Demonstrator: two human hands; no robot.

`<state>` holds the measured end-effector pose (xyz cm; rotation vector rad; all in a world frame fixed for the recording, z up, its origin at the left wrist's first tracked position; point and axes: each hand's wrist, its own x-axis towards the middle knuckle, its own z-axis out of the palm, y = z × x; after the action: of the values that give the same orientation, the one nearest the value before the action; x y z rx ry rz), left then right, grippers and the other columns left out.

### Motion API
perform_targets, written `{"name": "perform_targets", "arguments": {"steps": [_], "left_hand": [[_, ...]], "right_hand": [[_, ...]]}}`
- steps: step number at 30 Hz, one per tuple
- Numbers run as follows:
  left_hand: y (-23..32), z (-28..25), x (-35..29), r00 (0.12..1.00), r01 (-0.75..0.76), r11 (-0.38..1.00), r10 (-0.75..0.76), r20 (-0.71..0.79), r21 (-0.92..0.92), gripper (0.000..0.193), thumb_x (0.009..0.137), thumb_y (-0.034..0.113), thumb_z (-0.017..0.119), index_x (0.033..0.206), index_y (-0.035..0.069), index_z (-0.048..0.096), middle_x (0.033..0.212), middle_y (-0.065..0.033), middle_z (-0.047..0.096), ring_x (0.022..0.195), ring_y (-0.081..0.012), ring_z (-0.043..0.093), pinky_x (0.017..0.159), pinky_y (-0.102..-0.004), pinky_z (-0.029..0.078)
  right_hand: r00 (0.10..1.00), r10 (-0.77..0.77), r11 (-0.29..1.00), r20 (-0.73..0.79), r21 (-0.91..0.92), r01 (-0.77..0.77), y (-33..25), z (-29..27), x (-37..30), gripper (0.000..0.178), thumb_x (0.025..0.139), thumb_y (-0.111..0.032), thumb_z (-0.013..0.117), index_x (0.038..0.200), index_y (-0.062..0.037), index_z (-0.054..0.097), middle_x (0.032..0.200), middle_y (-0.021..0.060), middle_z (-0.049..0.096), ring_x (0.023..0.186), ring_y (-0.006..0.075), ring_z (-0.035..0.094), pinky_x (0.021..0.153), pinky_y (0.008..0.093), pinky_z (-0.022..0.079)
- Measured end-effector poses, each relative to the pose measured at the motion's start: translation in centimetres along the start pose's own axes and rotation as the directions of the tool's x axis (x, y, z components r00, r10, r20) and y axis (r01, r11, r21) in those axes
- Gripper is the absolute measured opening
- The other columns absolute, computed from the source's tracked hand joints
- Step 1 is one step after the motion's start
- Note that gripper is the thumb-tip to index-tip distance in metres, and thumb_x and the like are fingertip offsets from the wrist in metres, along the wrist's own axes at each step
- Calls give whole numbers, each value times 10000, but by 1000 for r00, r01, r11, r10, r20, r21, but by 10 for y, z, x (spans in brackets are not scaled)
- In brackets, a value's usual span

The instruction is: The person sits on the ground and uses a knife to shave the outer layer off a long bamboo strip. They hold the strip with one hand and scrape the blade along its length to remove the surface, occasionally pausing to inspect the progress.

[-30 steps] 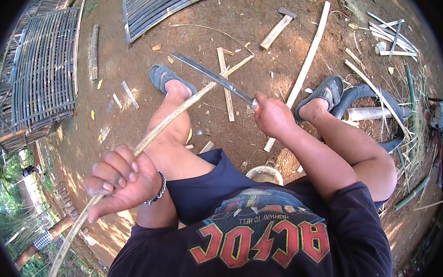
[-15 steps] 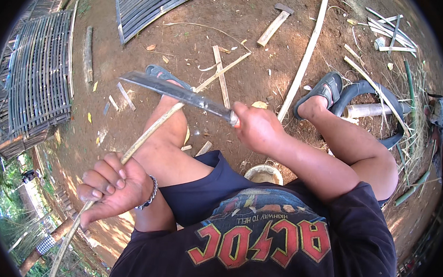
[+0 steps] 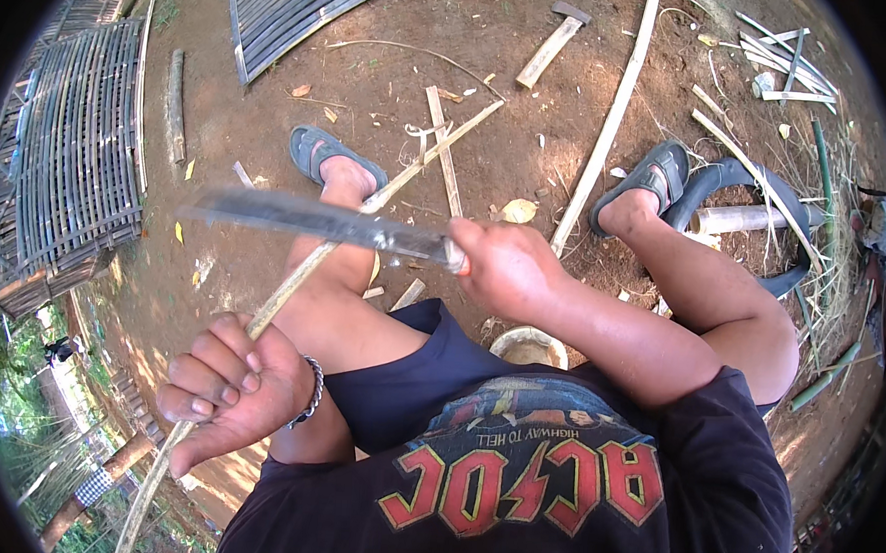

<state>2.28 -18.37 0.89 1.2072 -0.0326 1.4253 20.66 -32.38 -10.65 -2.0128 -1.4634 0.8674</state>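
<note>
My left hand (image 3: pixel 229 380), with a chain bracelet at the wrist, is closed round a long pale bamboo strip (image 3: pixel 297 281). The strip runs from the lower left, across my left leg, up to the middle of the ground ahead. In my right hand (image 3: pixel 509 268) is the handle of a machete (image 3: pixel 365 227), mostly hidden by the fingers. Its long blade points left and lies across the strip; the tip is smeared by motion. Whether the edge touches the strip I cannot tell. A curled shaving (image 3: pixel 422 135) clings near the strip's far part.
A hatchet (image 3: pixel 553 50) and a long flat slat (image 3: pixel 611 125) lie ahead. Bamboo slat panels (image 3: pixel 74 147) stand at the left. Near my right foot are a black curved tube (image 3: pixel 704 180) and a bamboo piece (image 3: pixel 742 220). Thin strips (image 3: pixel 790 64) are piled far right.
The machete has moved down along the strip toward my left hand, its tip swinging lower. My left hand and the strip have shifted slightly right. My left foot shows more fully.
</note>
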Motion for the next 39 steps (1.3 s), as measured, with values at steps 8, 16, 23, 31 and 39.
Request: {"name": "perform_targets", "arguments": {"steps": [8, 16, 23, 31, 39], "left_hand": [[-7, -3, 6, 999, 11, 1000, -12, -41, -17, 583, 877, 691, 531, 728, 135, 438, 542, 41, 340, 437, -77, 318, 457, -227, 285], [0, -5, 12, 1000, -1, 999, 1, -25, 34, 575, 877, 683, 542, 710, 146, 425, 541, 50, 340, 431, -68, 322, 459, -221, 283], [-6, -13, 13, 997, 8, 999, -5, -80, 40, 566, 864, 664, 583, 695, 142, 440, 531, 53, 339, 422, -64, 315, 448, -213, 260], [-12, -18, 27, 995, 44, 999, -43, -88, 16, 523, 852, 610, 639, 698, 137, 476, 528, 53, 359, 428, -67, 328, 449, -213, 267], [-5, -20, 31, 991, 66, 996, -59, -116, 54, 518, 840, 593, 664, 673, 142, 473, 534, 54, 380, 440, -68, 337, 456, -204, 287]], "right_hand": [[964, 257, 961, -67, -86, -262, 86, 7, 24, 198, 843, -139, 598, 1010, -51, 534, 819, 220, 659, 807, 395, 668, 749, 501, 530], [973, 207, 974, 99, -115, -195, 65, -6, 41, 172, 896, -157, 564, 1057, -99, 547, 919, 152, 684, 864, 323, 691, 752, 462, 553], [956, 281, 953, 85, -144, -267, 94, -1, 41, 179, 907, -136, 549, 1074, -73, 549, 927, 171, 685, 874, 342, 682, 793, 459, 541], [828, 552, 829, 96, -164, -534, 194, 9, 56, 244, 963, -168, 524, 1182, -65, 554, 980, 156, 676, 907, 279, 677, 799, 420, 560], [959, 241, 967, 150, -118, -224, 123, -4, 59, 275, 898, -158, 576, 1157, -70, 551, 953, 185, 672, 871, 321, 678, 785, 441, 557]]}}
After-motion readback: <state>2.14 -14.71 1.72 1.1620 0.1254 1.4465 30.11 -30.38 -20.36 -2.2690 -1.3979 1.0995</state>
